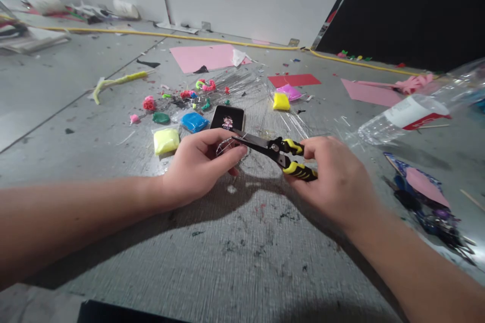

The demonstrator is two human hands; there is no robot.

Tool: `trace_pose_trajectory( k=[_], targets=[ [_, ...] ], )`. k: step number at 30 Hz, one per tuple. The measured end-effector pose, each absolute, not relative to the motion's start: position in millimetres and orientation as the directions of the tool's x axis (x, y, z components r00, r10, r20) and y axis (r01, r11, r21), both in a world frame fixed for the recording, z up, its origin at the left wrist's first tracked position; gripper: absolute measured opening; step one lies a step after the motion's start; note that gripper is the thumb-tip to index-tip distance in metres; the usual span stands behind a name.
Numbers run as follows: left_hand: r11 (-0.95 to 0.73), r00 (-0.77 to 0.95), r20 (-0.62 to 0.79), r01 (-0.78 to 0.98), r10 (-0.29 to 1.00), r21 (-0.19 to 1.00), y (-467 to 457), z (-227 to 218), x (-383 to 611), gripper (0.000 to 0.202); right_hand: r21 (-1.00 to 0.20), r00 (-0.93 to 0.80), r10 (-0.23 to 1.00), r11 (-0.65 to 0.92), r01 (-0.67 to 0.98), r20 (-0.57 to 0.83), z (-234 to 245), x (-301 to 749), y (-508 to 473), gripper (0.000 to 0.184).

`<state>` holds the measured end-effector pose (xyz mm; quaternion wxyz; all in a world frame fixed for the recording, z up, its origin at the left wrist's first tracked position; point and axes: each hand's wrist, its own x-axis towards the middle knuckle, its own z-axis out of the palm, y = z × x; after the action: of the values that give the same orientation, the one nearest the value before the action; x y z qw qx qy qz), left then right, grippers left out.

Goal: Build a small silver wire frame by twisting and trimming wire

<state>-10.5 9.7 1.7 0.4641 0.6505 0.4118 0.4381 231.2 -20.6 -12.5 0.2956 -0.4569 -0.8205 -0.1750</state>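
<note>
My left hand pinches a small loop of thin, shiny wire between thumb and fingers. Wrapped round the black-and-yellow handles of a pair of scissors is my right hand. Their dark blades point left, slightly parted, and the tips reach the wire beside my left thumb. Part of the wire is hidden by my fingers. Just behind my left fingertips lies a phone with its screen lit. A pale yellow clay packet and a blue clay packet lie near my left hand.
Beads and curled coloured pieces lie beyond the phone among clear strands. A bright yellow packet sits by red paper. A plastic bottle lies at right, above a dark pile of scraps. A yellow cable crosses behind.
</note>
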Motion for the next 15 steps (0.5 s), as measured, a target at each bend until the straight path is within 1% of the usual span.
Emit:
trace_pose_trajectory(
  k=[2,4,6,7,10,13,15],
  targets=[
    [-0.219,0.277,0.177,0.127,0.944,0.967,9.6,2.8,-9.9,0.005,0.014,-0.394,0.664,0.500,0.866,0.636,-13.7,231.0,-21.6,0.024],
    [-0.209,0.275,0.168,0.128,0.947,0.969,9.2,4.4,-9.3,0.009,0.014,-0.390,0.674,0.490,0.871,0.628,-14.3,230.5,-22.2,0.033],
    [-0.196,0.272,0.153,0.139,0.950,0.971,8.6,6.2,-8.7,0.010,0.031,-0.403,0.671,0.494,0.869,0.623,-14.1,229.9,-22.3,0.040],
    [-0.189,0.269,0.144,0.149,0.952,0.971,8.2,6.9,-8.4,0.011,0.043,-0.411,0.667,0.495,0.868,0.622,-13.8,229.5,-22.2,0.041],
    [-0.184,0.267,0.133,0.176,0.955,0.967,7.3,8.2,-7.8,0.015,0.076,-0.417,0.667,0.478,0.875,0.617,-12.6,228.4,-21.8,0.033],
    [-0.205,0.280,0.150,0.180,0.948,0.962,6.8,7.7,-7.8,0.016,0.095,-0.407,0.673,0.450,0.888,0.618,-12.2,227.9,-21.1,0.023],
    [-0.215,0.287,0.158,0.178,0.945,0.960,6.7,6.9,-8.1,0.016,0.101,-0.399,0.677,0.435,0.895,0.619,-12.5,228.0,-20.2,0.019]
  ],
)
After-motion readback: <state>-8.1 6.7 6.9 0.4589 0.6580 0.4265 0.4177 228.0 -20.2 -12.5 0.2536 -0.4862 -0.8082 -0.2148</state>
